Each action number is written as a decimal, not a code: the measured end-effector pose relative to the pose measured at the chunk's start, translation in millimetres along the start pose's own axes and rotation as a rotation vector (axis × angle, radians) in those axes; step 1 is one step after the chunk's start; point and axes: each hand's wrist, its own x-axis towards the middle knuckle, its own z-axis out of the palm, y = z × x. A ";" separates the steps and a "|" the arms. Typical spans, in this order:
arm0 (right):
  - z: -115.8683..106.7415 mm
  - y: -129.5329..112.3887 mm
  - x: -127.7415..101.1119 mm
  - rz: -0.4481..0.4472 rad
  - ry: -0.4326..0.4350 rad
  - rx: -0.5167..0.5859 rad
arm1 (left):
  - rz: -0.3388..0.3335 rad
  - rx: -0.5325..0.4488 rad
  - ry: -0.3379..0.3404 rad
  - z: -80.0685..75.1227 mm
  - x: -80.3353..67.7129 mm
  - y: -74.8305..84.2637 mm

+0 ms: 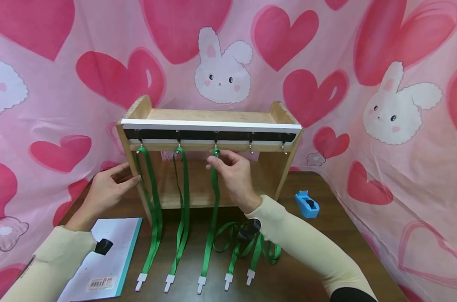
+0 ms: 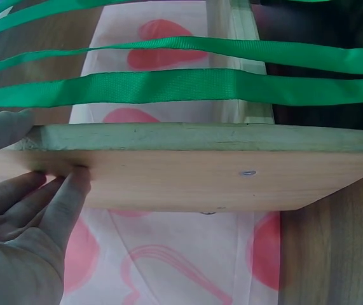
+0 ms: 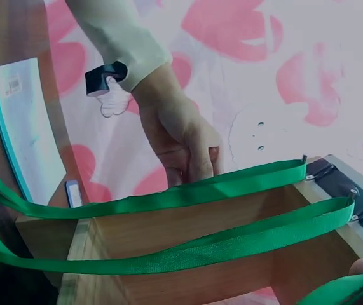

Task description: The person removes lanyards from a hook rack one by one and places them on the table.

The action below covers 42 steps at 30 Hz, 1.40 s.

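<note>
My right hand [image 1: 239, 178] pinches a green lanyard [image 1: 214, 197] near its top loop, right at the middle hook [image 1: 216, 142] of a small wooden shelf [image 1: 213, 115]. Whether the loop is fully over that hook I cannot tell. Two more green lanyards, the leftmost [image 1: 155, 209] and its neighbour [image 1: 185, 188], hang from the hooks to the left. My left hand [image 1: 105, 188] holds the shelf's left side panel [image 2: 168, 171], thumb at the front edge and fingertips against the outer face. In the right wrist view, only fingertips [image 3: 360, 267] of the right hand show.
More green lanyards [image 1: 273, 253] lie on the dark wooden table [image 1: 304, 272], white clips toward the front. The two right hooks [image 1: 251, 147] are bare. A blue tape dispenser [image 1: 307, 204] sits right of the shelf. A white pad [image 1: 100, 260] with a teal edge lies front left.
</note>
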 end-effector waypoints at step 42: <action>-1.1 -1.6 -6.3 -0.022 -0.031 0.119 | -0.022 0.006 0.002 -0.1 -1.4 3.9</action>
